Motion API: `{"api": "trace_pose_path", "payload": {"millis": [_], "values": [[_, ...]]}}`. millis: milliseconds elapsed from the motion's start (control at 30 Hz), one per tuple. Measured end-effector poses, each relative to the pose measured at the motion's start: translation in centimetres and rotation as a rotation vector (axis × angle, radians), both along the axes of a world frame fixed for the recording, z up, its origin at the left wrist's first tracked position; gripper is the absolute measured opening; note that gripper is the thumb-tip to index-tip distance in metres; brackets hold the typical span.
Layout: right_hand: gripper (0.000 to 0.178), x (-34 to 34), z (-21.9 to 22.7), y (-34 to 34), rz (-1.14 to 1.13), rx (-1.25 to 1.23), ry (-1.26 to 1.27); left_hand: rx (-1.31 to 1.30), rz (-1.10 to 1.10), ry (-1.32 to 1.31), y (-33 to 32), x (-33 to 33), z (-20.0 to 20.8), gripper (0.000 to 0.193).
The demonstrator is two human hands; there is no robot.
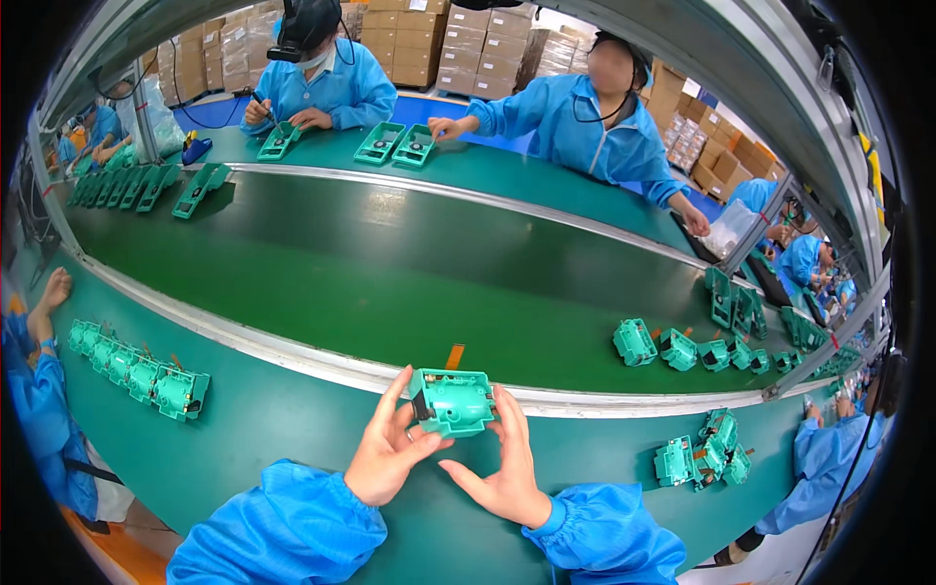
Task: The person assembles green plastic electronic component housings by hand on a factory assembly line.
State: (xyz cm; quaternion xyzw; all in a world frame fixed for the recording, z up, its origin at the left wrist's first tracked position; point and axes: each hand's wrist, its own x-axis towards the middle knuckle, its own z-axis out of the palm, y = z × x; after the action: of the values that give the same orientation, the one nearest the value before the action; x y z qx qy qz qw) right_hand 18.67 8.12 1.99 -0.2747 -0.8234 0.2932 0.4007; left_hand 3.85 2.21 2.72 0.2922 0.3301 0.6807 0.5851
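Note:
A green plastic housing (pixel 458 405) with a rounded barrel, an orange tab at its back and dark parts at its left end is held up at the near edge of the conveyor. My left hand (pixel 388 450) grips its left end, thumb in front and fingers partly hidden behind. At the other end my right hand (pixel 509 476) has its fingertips at the housing's edge, touching or very near it. The right thumb is spread away from the housing, below it.
Similar housings stand in a row (pixel 136 375) at left and a cluster (pixel 717 448) at right. More ride the green conveyor (pixel 390 263). Across it, two co-workers in blue handle green trays (pixel 378 143). Metal posts (pixel 829 341) rise at the right, and co-workers' arms flank me.

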Motion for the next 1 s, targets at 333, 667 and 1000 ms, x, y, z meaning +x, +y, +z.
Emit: {"api": "trace_pose_path", "payload": {"millis": [333,667,1000], "values": [[0.042,-0.1,-0.8,1.6,0.092,0.384,-0.055,0.009,-0.086,-0.37,0.2,-1.4,-1.6,0.054],[0.049,0.0,-1.2,1.4,0.364,-1.02,0.6,0.0,-0.093,-0.232,0.1,-1.1,-0.9,0.083],[0.047,0.3,-1.2,1.9,0.373,-1.073,0.648,0.097,-0.068,0.019,0.8,-1.4,-1.7,0.089]]}}
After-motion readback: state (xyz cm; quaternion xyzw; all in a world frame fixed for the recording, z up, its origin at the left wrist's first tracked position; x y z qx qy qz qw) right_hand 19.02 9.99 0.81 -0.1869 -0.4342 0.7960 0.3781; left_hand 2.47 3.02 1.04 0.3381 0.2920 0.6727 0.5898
